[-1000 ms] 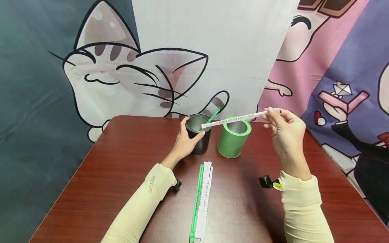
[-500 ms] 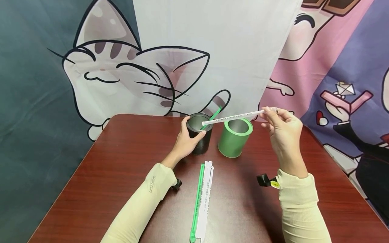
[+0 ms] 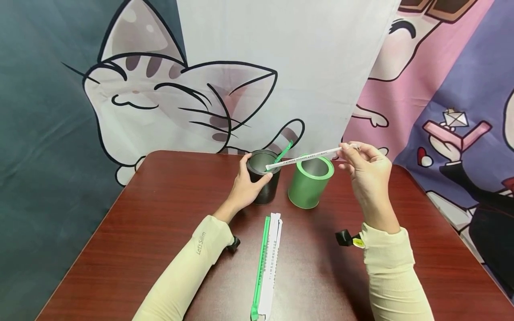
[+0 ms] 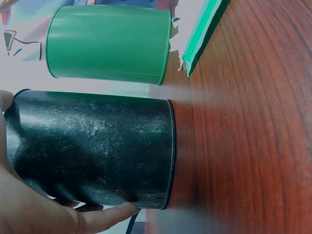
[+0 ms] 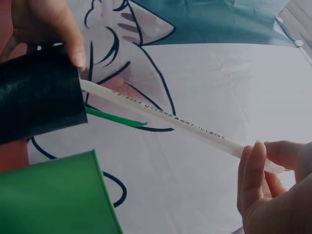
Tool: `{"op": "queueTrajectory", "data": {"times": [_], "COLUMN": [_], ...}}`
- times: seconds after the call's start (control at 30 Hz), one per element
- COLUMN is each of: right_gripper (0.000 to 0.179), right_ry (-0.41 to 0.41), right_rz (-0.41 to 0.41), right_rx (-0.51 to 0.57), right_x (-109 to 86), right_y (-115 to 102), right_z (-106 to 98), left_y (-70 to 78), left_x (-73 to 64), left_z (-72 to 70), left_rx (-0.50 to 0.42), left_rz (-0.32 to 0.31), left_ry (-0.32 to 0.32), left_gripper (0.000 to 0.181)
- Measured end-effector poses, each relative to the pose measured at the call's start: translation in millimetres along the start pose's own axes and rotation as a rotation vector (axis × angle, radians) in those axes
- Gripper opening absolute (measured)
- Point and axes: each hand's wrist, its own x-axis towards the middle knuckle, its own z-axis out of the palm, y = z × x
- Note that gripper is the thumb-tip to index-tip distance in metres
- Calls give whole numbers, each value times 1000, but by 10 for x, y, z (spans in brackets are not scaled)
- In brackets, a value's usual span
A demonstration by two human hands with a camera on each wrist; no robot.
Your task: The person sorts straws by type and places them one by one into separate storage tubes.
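The right hand [image 3: 367, 171] has lowered the white straw [image 3: 305, 159] into the black can [image 3: 263, 183].

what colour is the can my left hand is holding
Black can, faintly mottled; clearest in the left wrist view.

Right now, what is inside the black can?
A green straw leans out of the black can, and the white wrapped straw has its tip at the mouth. The can's wall hides its bottom.

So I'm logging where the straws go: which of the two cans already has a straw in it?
The black can, gripped by the left hand: a green straw sticks out of it. The green can beside it looks empty.
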Motion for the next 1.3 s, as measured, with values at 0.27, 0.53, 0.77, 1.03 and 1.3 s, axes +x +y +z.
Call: {"op": "queueTrajectory", "data": {"times": [0.27,0.53,0.77,1.03,1.3], "right_gripper": [18,17,16,16,17], "right_ry": [6,-33,-19,-30,-60], "right_rz": [10,27,54,49,53], "right_rx": [-59,-88,-127,-140,-146], "right_x": [-16,-12,-18,-30,-42], "right_y": [56,114,178,231,295], "right_z": [8,30,26,15,21], "left_y": [6,44,17,3,1], "left_x": [10,1,-17,-19,-25], "left_z": [0,-20,-9,12,21], "left_rx": [-3,-14,-7,-1,-3], "left_rz": [3,9,-2,9,12], "left_ry": [-5,11,3,6,9], "left_gripper": [85,85,85,87,86]}}
